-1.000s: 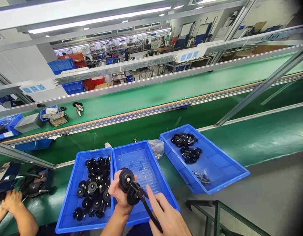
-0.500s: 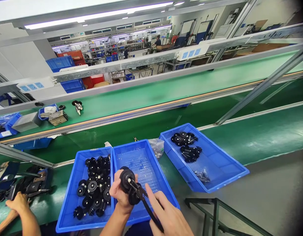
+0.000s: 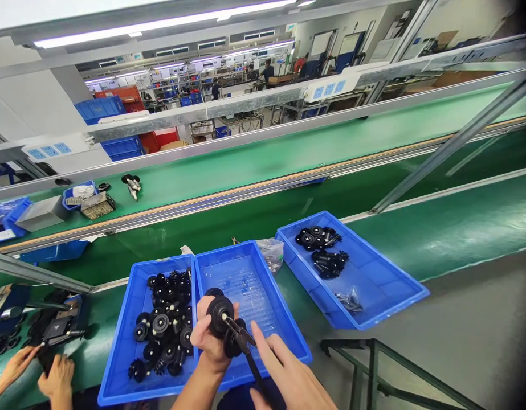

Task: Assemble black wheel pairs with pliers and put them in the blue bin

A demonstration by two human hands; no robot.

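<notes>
My left hand [image 3: 208, 340] is closed around a black wheel-shaped part [image 3: 217, 313] with a pale shaft end at its centre. More black discs of it show behind and below. My right hand [image 3: 290, 370] grips black-handled pliers [image 3: 244, 340], with the index finger stretched along them. The jaws of the pliers reach the shaft end; whether they clamp a small ring there is too fine to tell. Both hands are over the near part of the middle blue tray [image 3: 288, 327]. To the left stands a blue tray [image 3: 117, 347] full of similar black wheel parts [image 3: 160, 324].
A third blue tray [image 3: 391, 285] at right holds black parts [image 3: 329, 263] and a small clear bag [image 3: 349, 299]. Another clear bag [image 3: 271, 253] lies between trays. At far left, a co-worker's hands [image 3: 57, 378] handle a dark piece. A green conveyor [image 3: 245, 159] runs behind.
My hands and the pliers stay nearly in place at the wheel part, while the view shifts slightly. The co-worker's second hand has come into view, and both hands hold a dark piece.
</notes>
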